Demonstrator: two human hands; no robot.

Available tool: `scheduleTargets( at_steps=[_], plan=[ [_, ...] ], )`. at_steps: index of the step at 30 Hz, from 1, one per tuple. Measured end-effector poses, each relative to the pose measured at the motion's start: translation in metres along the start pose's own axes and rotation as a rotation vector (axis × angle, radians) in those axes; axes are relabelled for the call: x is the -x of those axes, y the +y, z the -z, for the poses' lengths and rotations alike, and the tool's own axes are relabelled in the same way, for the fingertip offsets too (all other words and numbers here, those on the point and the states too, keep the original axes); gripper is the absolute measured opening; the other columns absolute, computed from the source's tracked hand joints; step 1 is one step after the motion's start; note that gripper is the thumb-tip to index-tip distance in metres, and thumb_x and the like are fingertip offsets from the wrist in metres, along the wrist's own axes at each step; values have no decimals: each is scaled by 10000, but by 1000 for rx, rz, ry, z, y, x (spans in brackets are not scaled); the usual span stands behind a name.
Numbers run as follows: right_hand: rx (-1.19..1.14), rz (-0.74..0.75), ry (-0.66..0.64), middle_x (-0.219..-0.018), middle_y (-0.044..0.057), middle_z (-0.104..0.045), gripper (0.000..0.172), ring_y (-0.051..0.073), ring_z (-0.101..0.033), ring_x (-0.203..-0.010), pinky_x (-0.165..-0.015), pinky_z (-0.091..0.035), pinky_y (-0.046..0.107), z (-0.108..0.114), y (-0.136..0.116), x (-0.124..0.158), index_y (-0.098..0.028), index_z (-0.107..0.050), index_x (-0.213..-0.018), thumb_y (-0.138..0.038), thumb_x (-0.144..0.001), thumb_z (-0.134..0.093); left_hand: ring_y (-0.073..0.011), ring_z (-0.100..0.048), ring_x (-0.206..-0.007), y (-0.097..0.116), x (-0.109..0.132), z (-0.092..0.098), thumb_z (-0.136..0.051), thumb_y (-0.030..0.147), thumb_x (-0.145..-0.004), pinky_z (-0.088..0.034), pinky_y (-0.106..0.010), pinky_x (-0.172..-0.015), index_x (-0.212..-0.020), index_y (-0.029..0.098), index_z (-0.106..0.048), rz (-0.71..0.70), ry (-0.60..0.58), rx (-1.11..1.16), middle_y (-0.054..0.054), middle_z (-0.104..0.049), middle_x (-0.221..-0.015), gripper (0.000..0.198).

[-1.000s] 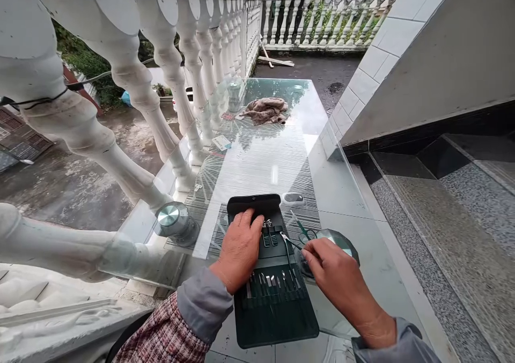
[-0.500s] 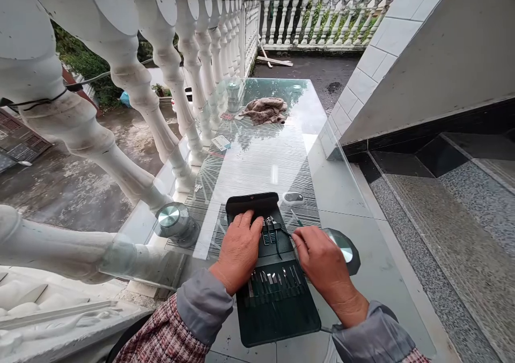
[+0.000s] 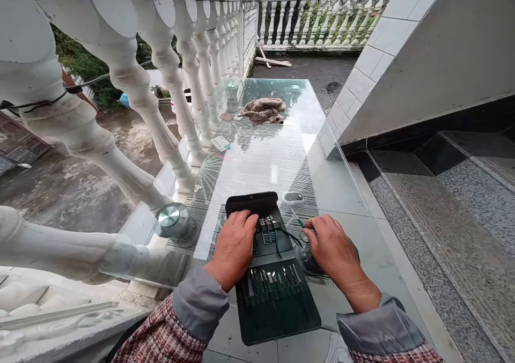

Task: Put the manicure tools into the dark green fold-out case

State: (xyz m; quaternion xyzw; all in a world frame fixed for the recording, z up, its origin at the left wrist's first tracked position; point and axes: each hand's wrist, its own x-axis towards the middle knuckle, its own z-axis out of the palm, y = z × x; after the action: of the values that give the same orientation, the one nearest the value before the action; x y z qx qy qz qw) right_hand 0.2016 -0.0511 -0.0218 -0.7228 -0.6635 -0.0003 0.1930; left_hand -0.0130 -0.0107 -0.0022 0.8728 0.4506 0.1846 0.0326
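A dark green manicure case (image 3: 277, 323) lies unfolded on the glass table. Nail clippers (image 3: 269, 235) and a nipper (image 3: 277, 235) with splayed black handles sit in its upper half. Several slim metal tools (image 3: 273, 278) stand in a row of slots in the lower half. My left hand (image 3: 235, 245) lies on the case's left side, fingers stretched over the upper half. Right of the case, my right hand (image 3: 333, 250) has its fingertips closed at the ring handle of what looks like small scissors (image 3: 298, 219), whose pointed end faces away. The fingers partly hide the handle.
A white-and-dark oval object (image 3: 293, 197) lies just beyond the case. Farther along the glass table (image 3: 338, 186) are a small printed card (image 3: 221, 143) and a crumpled brown cloth (image 3: 263, 110). White balusters (image 3: 161, 138) line the left; stone steps (image 3: 450, 207) rise on the right.
My right hand has moved right, away from the nipper's handle, to the small tool beside the case. My left hand has shifted slightly left, uncovering more of the clippers.
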Motion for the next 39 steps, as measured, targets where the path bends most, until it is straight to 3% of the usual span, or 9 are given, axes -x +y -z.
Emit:
scheduleTargets(
  at_steps=[7,12,17,23,32,39],
  plan=[
    [19,26,-68,-797,47,-501,108,185,-443,-766,-657,-350,293,0,9,2,-204,-490,-733,-183,-827,-444,-216,-491,-1015,-1,0,5,-438,101,-862,-444,-351,-899,-1127,150,-529,18,-26,-20,-86,-547,-1128,285],
    [37,21,-6,-817,56,-527,65,199,-456,-790,-693,-364,309,-3,8,2,-201,-512,-807,-243,-834,-471,-210,-492,-1026,-1,1,4,-427,106,-866,-444,-362,-900,-1136,172,-525,24,-23,-11,-84,-545,-1139,294],
    [102,15,60,-852,76,-549,133,213,-463,-812,-698,-358,320,-5,-3,-1,-181,-538,-866,-302,-845,-485,-215,-486,-1021,0,0,3,-449,98,-855,-441,-356,-907,-1121,140,-534,7,-24,-18,-103,-539,-1149,283],
    [146,25,-7,-775,55,-528,106,201,-442,-771,-635,-315,308,-2,-12,-7,-202,-510,-739,-208,-838,-475,-213,-491,-1036,1,1,3,-423,112,-870,-448,-371,-900,-1121,165,-528,15,-18,-10,-97,-530,-1155,277],
    [231,54,-51,-806,63,-535,115,203,-432,-763,-626,-274,318,1,-9,-2,-197,-506,-757,-190,-856,-449,-215,-488,-1042,2,0,5,-421,115,-871,-447,-372,-902,-1118,168,-526,24,-24,-3,-96,-525,-1164,274],
    [180,25,-17,-843,55,-556,77,206,-439,-784,-651,-289,315,2,-7,-2,-206,-537,-856,-275,-847,-505,-216,-489,-1027,2,0,5,-436,115,-867,-444,-359,-904,-1111,148,-536,18,-25,-22,-101,-530,-1151,265]
  ],
)
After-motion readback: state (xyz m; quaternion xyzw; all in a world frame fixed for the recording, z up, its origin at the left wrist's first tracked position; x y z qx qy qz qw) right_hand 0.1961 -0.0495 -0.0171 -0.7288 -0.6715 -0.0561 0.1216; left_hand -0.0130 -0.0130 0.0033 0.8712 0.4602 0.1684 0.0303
